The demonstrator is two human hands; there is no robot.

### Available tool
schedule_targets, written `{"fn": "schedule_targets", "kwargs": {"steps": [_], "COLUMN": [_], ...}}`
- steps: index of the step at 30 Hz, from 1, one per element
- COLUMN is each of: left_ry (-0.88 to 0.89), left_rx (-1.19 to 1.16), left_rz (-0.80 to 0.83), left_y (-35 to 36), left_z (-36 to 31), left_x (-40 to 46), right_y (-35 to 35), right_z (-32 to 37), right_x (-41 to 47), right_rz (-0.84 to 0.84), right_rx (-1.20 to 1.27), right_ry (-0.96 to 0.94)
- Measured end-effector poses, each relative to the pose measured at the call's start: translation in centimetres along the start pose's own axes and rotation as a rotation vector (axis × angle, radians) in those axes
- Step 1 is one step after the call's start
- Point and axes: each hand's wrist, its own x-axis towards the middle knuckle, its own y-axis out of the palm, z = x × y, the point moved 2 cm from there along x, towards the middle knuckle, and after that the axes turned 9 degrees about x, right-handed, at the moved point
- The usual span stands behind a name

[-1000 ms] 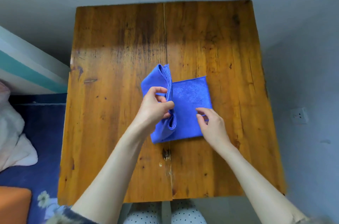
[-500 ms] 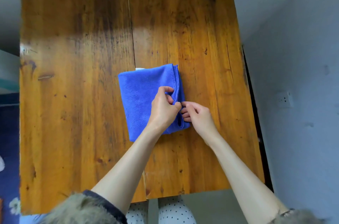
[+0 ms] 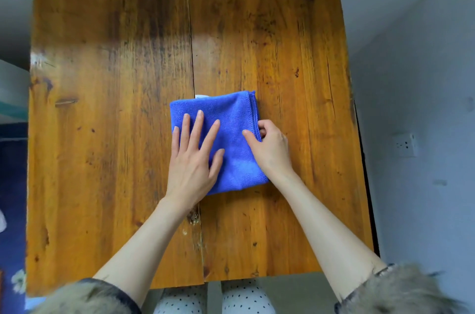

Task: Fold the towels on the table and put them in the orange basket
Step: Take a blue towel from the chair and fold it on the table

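Blue folded microfibre towel, one, on brown wooden plank table; left hand pressed flat on it, fingers spread; right hand pinches its stitched edge; white wall socket, one.

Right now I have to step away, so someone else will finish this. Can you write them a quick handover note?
Left hand: flat, fingers straight, pressing on the blue towel.
Right hand: pinching the towel's stitched right edge.
Towel: folded into a small square, mid wooden table.
Done: the folding, apparently.
Left: put it in the orange basket, which is not in view.
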Motion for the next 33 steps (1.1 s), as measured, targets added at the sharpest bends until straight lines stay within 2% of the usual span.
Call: {"fn": "schedule_targets", "kwargs": {"steps": [6, 8, 12, 16, 18, 21, 23, 25, 27, 28, 31, 33], "left_ry": [0.009, 0.021, 0.063, 0.071, 0.035, 0.026, 0.043, 0.047, 0.051, 0.054, 0.043, 0.034], "left_rx": [0.179, 0.184, 0.131, 0.112, 0.114, 0.155, 0.189, 0.199, 0.188, 0.18, 0.145, 0.122], "left_rz": [0.068, 0.062, 0.058, -0.034, -0.043, -0.015, -0.008, -0.015, -0.029, -0.033, -0.04, -0.042], "left_y": [1.8, 1.9, 1.3, 0.7, 0.7, 1.1, 1.4, 1.7, 1.8, 1.8, 1.9, 1.9], "left_z": [-0.4, -0.4, -0.2, 0.3, 0.6, 0.7, 0.6, 0.5, 0.6, 0.7, 0.9, 0.9], "left_x": [0.6, 0.5, 0.5, 1.0, 1.4, 1.8, 1.9, 2.0, 2.0, 2.0, 1.7, 1.6], "right_y": [0.5, 0.7, 1.4, 1.4, 1.1, 0.7, 0.6, 1.1, 2.3, 2.9, 3.5, 3.2], "right_z": [-0.5, -0.1, 1.2, 1.3, 1.1, 1.2, 1.3, 1.9, 2.1, 1.8, -0.3, -1.4], "right_x": [1.0, 0.3, -0.6, 1.2, 2.1, 2.1, 1.4, 0.6, 0.4, 0.4, 1.2, 1.7], "right_rz": [-0.078, -0.14, -0.307, -0.262, -0.249, -0.277, -0.357, -0.411, -0.327, -0.254, -0.066, -0.007], "right_rx": [0.201, 0.134, -0.084, -0.168, -0.098, -0.013, -0.098, -0.251, -0.395, -0.464, -0.579, -0.58], "right_ry": [0.099, 0.026, -0.237, -0.098, -0.026, -0.023, -0.116, -0.359, -0.641, -0.72, -0.713, -0.672]}}
